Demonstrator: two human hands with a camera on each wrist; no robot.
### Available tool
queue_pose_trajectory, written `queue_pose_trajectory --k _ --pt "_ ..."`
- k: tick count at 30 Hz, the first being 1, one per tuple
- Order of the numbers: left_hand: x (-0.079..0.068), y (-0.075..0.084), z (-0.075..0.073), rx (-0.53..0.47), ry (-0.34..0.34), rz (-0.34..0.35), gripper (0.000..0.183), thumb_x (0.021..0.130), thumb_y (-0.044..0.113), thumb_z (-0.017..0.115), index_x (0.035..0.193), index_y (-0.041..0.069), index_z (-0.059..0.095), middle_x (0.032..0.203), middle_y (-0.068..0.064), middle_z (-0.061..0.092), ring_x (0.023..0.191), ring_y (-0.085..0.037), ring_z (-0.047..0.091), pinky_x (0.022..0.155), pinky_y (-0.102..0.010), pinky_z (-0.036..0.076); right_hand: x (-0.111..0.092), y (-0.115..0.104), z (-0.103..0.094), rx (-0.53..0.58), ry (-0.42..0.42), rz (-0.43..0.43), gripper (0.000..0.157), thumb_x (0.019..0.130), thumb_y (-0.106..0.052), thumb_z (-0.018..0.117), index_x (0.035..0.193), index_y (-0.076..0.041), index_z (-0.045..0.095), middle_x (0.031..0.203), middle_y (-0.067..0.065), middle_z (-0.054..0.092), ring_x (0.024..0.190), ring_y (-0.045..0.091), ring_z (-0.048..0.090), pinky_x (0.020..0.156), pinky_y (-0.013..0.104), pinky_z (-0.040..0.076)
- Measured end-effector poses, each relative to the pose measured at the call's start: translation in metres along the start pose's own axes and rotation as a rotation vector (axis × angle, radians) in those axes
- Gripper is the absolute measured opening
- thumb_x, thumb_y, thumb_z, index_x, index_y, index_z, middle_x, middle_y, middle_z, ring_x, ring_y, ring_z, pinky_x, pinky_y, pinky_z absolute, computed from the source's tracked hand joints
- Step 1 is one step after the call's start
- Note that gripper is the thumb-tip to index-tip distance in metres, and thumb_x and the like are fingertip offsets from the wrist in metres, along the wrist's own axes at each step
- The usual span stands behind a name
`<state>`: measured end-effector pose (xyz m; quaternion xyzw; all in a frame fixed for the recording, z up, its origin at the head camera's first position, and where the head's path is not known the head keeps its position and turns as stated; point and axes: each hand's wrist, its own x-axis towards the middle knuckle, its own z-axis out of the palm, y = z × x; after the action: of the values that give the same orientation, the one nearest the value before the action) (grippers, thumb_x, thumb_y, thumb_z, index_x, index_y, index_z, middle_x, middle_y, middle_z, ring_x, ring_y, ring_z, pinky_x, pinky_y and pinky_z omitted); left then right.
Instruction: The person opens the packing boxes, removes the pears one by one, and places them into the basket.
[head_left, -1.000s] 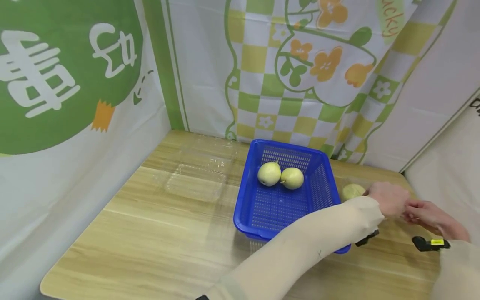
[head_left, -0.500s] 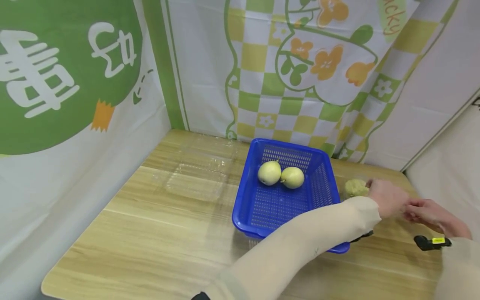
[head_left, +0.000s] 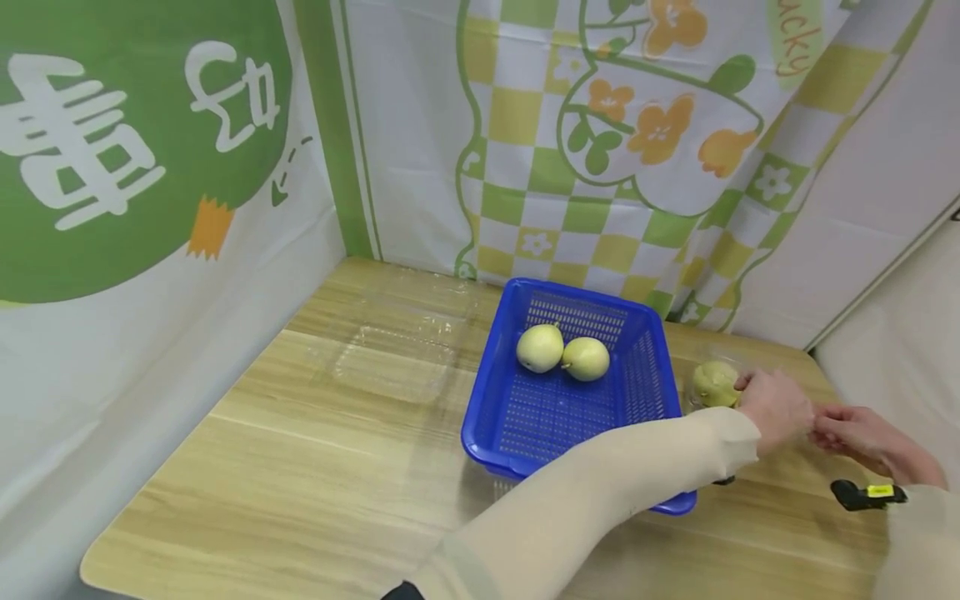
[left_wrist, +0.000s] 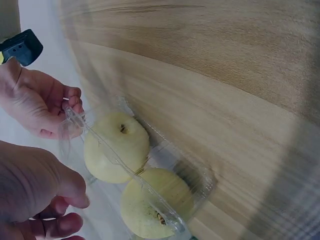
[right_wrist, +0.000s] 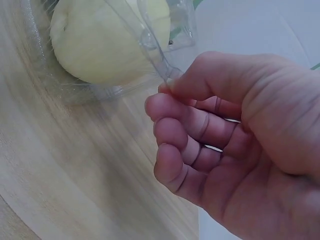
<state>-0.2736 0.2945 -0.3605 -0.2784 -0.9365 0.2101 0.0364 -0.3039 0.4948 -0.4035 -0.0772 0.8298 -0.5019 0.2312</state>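
"Wood-grain tabletop [head_left: 300, 467], green-and-white patterned cloth [head_left: 525, 167] on the far side. Where's the box?"

"Clear plastic clamshell box [left_wrist: 206, 182], w/ two round pale-yellow pears [left_wrist: 115, 150] inside: far R, just R of the blue plastic basket [head_left: 476, 408]."

"Hands?"

"R hand [head_left: 862, 437] pinches the clear lid's [right_wrist: 159, 60] edge. L hand [head_left: 776, 408] is right beside it, btwn R hand & basket; can't tell if it's gripping."

"Long axis?"

"Approx. leftward from R hand's end, AFAICT; near part's hidden."

Long cream sleeves [head_left: 600, 487], greyish band [head_left: 468, 567] on the left, black right-wrist device [head_left: 848, 495] with yellow label [head_left: 880, 491].
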Motion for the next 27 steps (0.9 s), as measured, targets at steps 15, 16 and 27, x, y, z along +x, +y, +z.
queue_pose_trajectory --k 15,16,27 --pt "0.0018 -0.003 0.0014 -0.031 0.04 0.013 0.036 0.103 0.027 0.024 0.126 0.038 0.049 0.129 0.009 0.048 0.103 -0.018 0.052 0.062 -0.038 0.05 -0.0006 -0.0004 -0.0029 -0.052 0.023 0.031 0.025 0.099 -0.014 0.042 0.085 -0.016 0.063 0.076 -0.004 0.059 0.067 0.006 0.053 0.063 0.027 0.051" --pt "0.0021 -0.0033 0.0011 -0.037 0.035 0.016 0.035 0.103 0.026 0.025 0.124 0.039 0.05 0.128 0.009 0.049 0.103 -0.018 0.052 0.062 -0.038 0.051 -0.0009 0.0001 -0.0026 -0.053 0.029 0.029 0.025 0.098 -0.013 0.042 0.085 -0.017 0.063 0.077 -0.004 0.059 0.067 0.006 0.054 0.063 0.027 0.052" --pt "-0.0005 -0.0035 -0.0052 0.024 0.105 0.028 0.036 0.102 0.03 0.024 0.129 0.039 0.046 0.133 0.007 0.046 0.108 -0.019 0.051 0.065 -0.039 0.051 -0.0026 -0.0061 0.0025 -0.061 0.025 0.055 0.024 0.097 -0.014 0.045 0.082 -0.02 0.063 0.075 -0.005 0.06 0.067 0.005 0.054 0.062 0.025 0.051"
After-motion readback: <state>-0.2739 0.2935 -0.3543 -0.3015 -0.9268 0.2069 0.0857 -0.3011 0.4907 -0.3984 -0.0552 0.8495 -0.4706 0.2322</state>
